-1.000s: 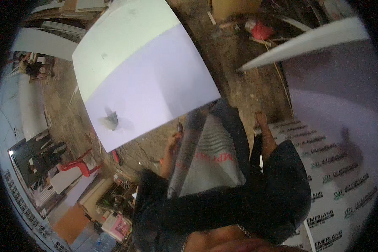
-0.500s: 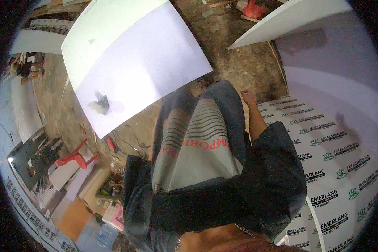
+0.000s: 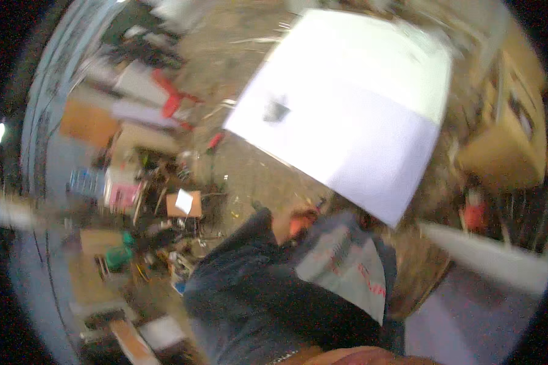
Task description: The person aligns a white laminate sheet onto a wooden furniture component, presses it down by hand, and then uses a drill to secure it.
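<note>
Nearest, at the lower edge, a dark jacket [image 3: 243, 286] and a grey shirt with red print [image 3: 341, 267], both blurred by motion. Just beyond them, the left hand [image 3: 299, 222], only a reddish blur close to the near edge of the white panel [image 3: 347, 115]. Impossible to tell whether its fingers are closed on that edge or spread apart. Right hand [image 3: 364, 216] mostly hidden under the near corner of the same panel; grip not readable either.

To the near right, a pale sheet [image 3: 463, 322] on the ground and a long white board [image 3: 487, 255] lying across above it, apart from the panel. A little farther right, a small red object [image 3: 474, 216], too blurred to name.

To the left, a heap of tools and scraps [image 3: 164, 237] on the dirt floor [image 3: 256, 176], with a green container [image 3: 117, 255] at its near left side and a small white paper [image 3: 184, 201] resting on a brown piece. Well apart from the hands.

In the middle and far part, the white panel itself: large, flat, tilted, filling the centre and covering the floor behind it. Upper part brightly lit, lower part in shade. A dark smudge [image 3: 276, 111] near its left edge.

Farther right, beside the panel, a cardboard box [image 3: 511, 140]. Farther left, a red frame [image 3: 170, 97] among pale boards, all much blurred.
</note>
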`<state>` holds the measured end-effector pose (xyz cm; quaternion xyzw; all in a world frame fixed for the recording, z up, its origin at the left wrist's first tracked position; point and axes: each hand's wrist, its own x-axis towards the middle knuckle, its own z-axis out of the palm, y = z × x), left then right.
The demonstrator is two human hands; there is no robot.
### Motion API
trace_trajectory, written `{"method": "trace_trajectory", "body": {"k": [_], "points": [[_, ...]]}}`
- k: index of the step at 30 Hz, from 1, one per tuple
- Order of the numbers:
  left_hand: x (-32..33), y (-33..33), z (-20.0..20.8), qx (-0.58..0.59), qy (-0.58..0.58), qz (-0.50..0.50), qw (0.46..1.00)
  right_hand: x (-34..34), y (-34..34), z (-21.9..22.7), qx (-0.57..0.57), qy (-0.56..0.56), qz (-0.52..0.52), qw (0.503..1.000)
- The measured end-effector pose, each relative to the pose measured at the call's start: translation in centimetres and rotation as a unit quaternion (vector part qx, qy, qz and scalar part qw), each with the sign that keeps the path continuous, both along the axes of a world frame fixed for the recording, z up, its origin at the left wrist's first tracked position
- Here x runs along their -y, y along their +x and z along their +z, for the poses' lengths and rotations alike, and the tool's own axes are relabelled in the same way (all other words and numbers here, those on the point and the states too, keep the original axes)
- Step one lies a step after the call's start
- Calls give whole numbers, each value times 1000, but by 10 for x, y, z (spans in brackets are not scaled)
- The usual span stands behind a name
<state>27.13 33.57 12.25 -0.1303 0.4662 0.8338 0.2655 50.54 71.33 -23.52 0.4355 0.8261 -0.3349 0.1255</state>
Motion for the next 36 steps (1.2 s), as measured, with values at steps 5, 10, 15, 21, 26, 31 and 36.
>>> {"method": "trace_trajectory", "body": {"k": [5, 10, 15, 21, 26, 31, 36], "points": [[18, 5, -45, 209, 9, -85, 974, -48, -25, 11, 60, 79, 12, 995], [43, 55, -143, 19, 111, -29, 993, -59, -53, 10, 68, 78, 43, 994], [44, 25, -143, 87, 10, -126, 988, -79, -68, 12, 71, 91, 41, 992], [55, 24, -145, 95, -49, -135, 985, -73, -85, 12, 72, 86, 83, 990], [53, 20, -150, 104, -66, -148, 981, -74, -83, 15, 82, 85, 95, 988], [58, 26, -152, 110, -77, -146, 980, -70, -85, 13, 88, 81, 116, 986], [75, 36, -153, 119, -87, -128, 981, -59, -97, 10, 90, 66, 170, 979]]}}
